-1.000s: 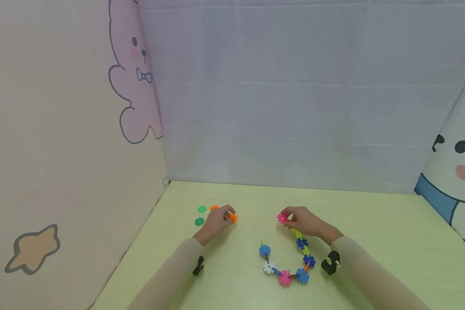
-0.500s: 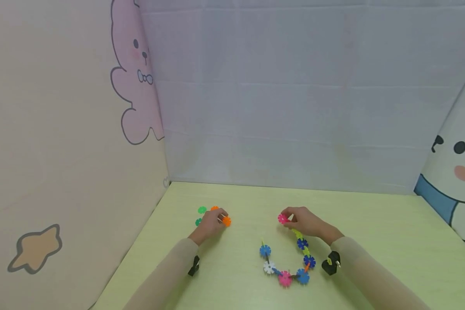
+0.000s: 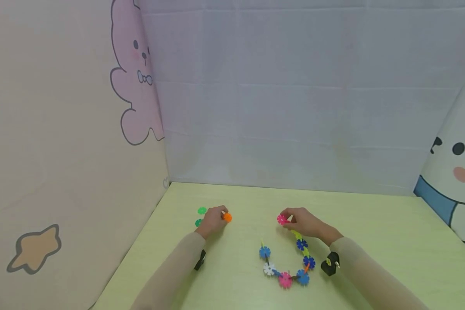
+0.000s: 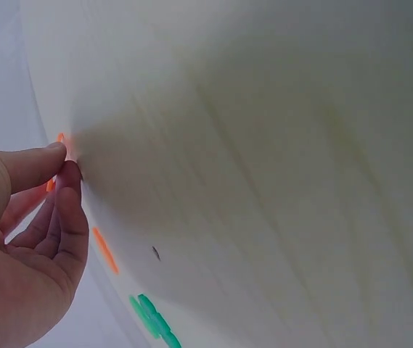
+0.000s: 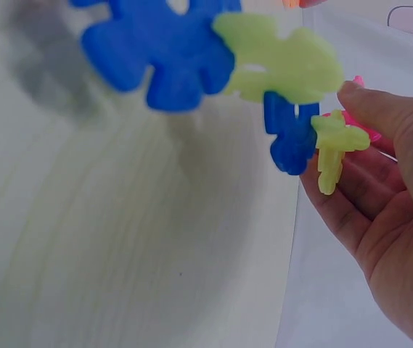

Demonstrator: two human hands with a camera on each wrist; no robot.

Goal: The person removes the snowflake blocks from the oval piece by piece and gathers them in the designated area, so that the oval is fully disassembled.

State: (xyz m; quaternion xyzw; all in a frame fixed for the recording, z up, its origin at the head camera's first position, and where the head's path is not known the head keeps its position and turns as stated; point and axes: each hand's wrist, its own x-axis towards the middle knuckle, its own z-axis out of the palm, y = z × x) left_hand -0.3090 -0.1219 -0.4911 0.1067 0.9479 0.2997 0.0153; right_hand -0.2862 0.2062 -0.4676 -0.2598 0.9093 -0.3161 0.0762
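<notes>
An orange snowflake disc (image 3: 227,217) is pinched between thumb and fingertips of my left hand (image 3: 213,219), over the left middle of the table. In the left wrist view only a thin orange edge shows past the thumb. My right hand (image 3: 304,221) grips a pink snowflake disc (image 3: 281,219) at one end of a linked chain. From it the chain curves toward me in a U: yellow discs, a dark blue disc (image 3: 302,244), a lighter blue disc (image 3: 303,277), another pink disc (image 3: 285,280), a white disc (image 3: 269,269) and a blue disc (image 3: 265,252) at the left.
Beside my left hand lie a light green disc (image 3: 202,210) and a dark green disc (image 3: 199,222). A loose orange disc (image 4: 105,250) shows in the left wrist view. The pale table (image 3: 372,241) meets a white cloth (image 3: 294,129) at the back and printed cloth at the sides.
My left hand shifted left and toward me with the orange disc, then slightly away again; it now covers the loose orange disc in the head view. The right hand and chain stay nearly still.
</notes>
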